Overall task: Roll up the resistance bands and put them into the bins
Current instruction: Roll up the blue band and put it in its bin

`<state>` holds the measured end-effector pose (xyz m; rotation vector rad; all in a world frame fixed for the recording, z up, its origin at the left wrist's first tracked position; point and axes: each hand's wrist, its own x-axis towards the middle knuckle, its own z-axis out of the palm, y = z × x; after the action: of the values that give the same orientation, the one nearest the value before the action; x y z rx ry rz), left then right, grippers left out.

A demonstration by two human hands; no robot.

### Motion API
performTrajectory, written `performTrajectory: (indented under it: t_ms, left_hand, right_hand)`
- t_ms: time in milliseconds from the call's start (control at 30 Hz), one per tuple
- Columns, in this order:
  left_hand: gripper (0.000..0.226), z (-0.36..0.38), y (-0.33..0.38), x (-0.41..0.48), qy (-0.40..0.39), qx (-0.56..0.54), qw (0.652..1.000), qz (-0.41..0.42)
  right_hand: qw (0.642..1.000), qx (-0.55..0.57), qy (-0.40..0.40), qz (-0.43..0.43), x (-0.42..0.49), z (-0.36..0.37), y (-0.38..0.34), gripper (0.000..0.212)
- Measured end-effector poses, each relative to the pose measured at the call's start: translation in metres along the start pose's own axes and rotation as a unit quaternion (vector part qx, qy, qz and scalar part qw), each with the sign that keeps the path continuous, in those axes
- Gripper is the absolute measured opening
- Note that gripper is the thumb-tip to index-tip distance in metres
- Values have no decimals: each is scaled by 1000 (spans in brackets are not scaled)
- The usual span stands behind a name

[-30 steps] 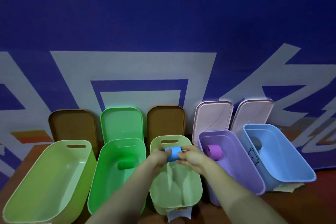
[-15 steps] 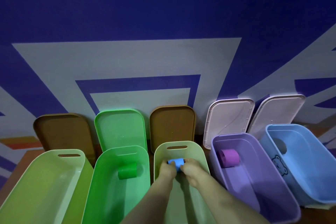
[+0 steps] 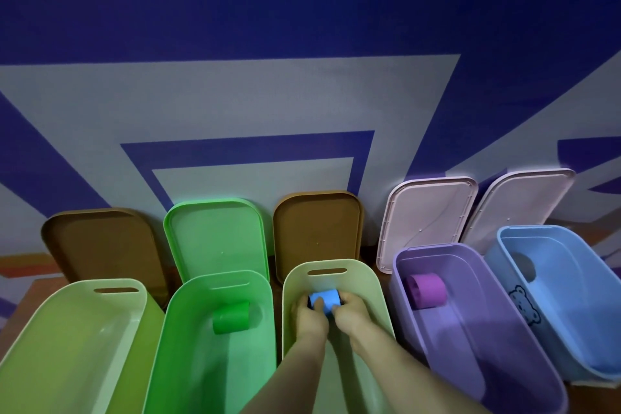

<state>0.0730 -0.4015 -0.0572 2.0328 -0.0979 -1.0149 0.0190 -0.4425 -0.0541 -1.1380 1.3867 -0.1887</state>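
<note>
A rolled blue resistance band [image 3: 325,300] sits low inside the pale green middle bin [image 3: 376,296], near its far end. My left hand [image 3: 311,316] grips the roll's left side and my right hand [image 3: 353,312] grips its right side. A rolled green band [image 3: 231,317] lies in the bright green bin [image 3: 188,319]. A rolled purple band [image 3: 429,291] lies in the purple bin [image 3: 484,282]. The light green bin [image 3: 50,319] at the far left and the blue bin [image 3: 571,265] at the far right show no band.
Five lids lean on the blue and white wall behind the bins: two brown lids [image 3: 100,245] [image 3: 317,232], a green lid [image 3: 215,235] and two pale pink lids [image 3: 426,218] [image 3: 524,202]. The bins stand close side by side on a brown floor [image 3: 20,306].
Both hands have carried the blue roll from above the middle bin's rim down into the bin, toward its far end. My view has moved closer to the bins.
</note>
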Motion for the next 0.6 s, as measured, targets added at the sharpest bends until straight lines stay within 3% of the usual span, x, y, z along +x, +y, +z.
performTrajectory:
  t_ms: [300, 467, 600]
  left_hand:
    - [29, -3, 1, 0, 7, 16, 1000, 18]
    - [28, -6, 4, -3, 6, 27, 999, 30]
    - [40, -14, 15, -10, -20, 2, 1000, -5]
  right_hand:
    - [997, -66, 26, -9, -1, -4, 0, 27]
    - [999, -44, 19, -2, 0, -5, -1, 26]
    - [1000, -16, -5, 12, -3, -9, -5, 23]
